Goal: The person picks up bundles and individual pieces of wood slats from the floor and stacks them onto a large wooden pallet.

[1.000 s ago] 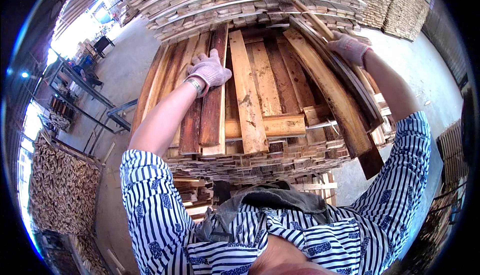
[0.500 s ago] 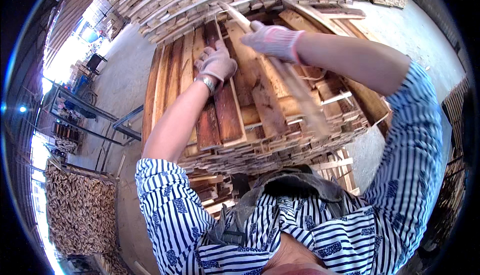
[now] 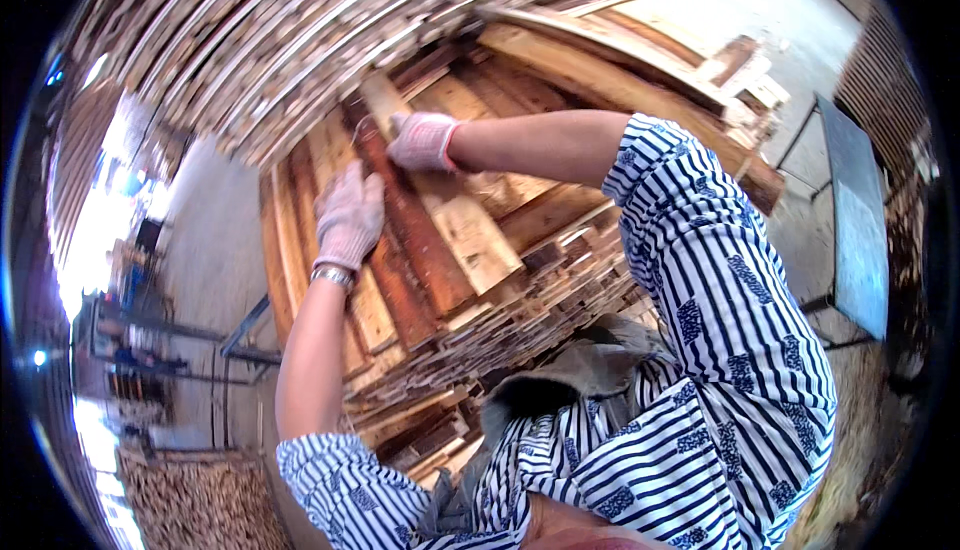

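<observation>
Both my hands wear pale knitted gloves over a stack of wooden boards. My left hand (image 3: 348, 215) lies on the left boards, its fingers stretched out toward the far end, and no board is gripped in it. My right hand (image 3: 422, 142) is across a pale board (image 3: 465, 230), fingers curled at its left edge near the far end. Beside that board, between my hands, runs a dark reddish-brown board (image 3: 415, 225). Under my left hand is a yellowish board (image 3: 370, 305) with bark-brown strips next to it. The right fingertips are partly hidden.
A tall pile of layered planks (image 3: 330, 40) stands just beyond the stack. Loose thick boards (image 3: 590, 65) lie skewed at the far right. A blue-grey metal table (image 3: 860, 240) stands at the right, a metal frame (image 3: 245, 335) at the left, and bundled wood (image 3: 200, 495) at lower left.
My right hand has swung a board down to the left onto the stack beside the reddish-brown board. My left hand has shifted left off the dark board. The view has turned right.
</observation>
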A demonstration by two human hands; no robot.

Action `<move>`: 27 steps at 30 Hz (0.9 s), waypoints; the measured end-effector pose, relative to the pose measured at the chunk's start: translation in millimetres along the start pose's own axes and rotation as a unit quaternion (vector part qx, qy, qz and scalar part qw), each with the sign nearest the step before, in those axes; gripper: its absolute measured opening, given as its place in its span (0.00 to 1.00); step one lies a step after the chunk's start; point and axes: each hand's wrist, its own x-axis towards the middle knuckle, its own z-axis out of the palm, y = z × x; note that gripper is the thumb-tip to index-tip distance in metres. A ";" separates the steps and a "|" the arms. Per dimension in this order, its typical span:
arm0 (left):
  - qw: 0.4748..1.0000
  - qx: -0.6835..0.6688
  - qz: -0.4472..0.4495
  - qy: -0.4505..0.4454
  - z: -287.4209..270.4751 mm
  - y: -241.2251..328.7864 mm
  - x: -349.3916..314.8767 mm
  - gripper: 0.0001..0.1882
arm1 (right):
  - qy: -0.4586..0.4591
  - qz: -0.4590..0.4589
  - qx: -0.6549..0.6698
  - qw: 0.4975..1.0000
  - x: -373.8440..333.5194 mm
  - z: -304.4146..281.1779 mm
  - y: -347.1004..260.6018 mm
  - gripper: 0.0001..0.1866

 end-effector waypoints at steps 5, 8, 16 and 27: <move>0.999 -0.033 0.028 0.025 -4.3 -2.1 -3.7 0.28 | -0.083 -0.033 0.294 0.952 -101.1 -75.6 16.8 0.45; 0.999 -0.043 0.020 0.015 0.1 -6.1 -6.1 0.28 | -0.005 0.139 -0.242 0.960 -157.3 -110.1 55.6 0.43; 0.999 -0.017 0.033 0.036 -5.7 -1.9 -7.9 0.25 | -0.090 0.321 -0.242 0.911 -157.9 -106.6 101.1 0.31; 0.999 -0.023 0.017 0.020 -12.9 4.9 -8.6 0.24 | -0.102 0.269 -0.116 0.951 -164.1 -127.9 114.1 0.43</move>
